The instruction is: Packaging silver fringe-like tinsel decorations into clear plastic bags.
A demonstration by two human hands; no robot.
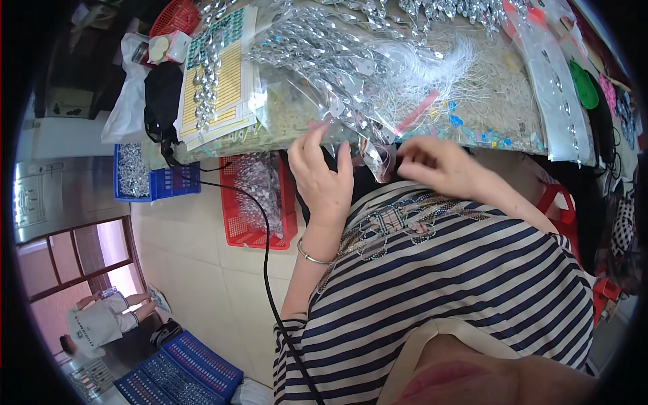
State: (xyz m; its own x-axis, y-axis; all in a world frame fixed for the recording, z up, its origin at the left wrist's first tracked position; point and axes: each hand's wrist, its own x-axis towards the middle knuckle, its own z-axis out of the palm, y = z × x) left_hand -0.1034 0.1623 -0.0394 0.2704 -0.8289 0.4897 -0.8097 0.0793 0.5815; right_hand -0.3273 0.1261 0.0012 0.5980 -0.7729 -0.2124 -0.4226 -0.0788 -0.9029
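Silver, mirror-like strands of leaf-shaped pieces (317, 47) lie heaped over the worktable (499, 88). One silver strand end (373, 158) hangs over the table's front edge, between my hands. Left of it is my left hand (320, 169), with thumb and fingers apart and the fingertips by the clear plastic at the edge. My right hand (439, 165) is on the other side, its fingers bent inward close to the strand end. Those fingers are slightly blurred, and what they pinch is too small to name. White threads (445, 64) spread behind, with a pink strip (417, 111) on them.
Left on the table are patterned cards (219, 88) and a black bag (162, 101). Below stand a blue crate (158, 182) and a red basket (260, 236) of silver pieces. A black cable (266, 250) crosses my left side. Another person (101, 324) is far left.
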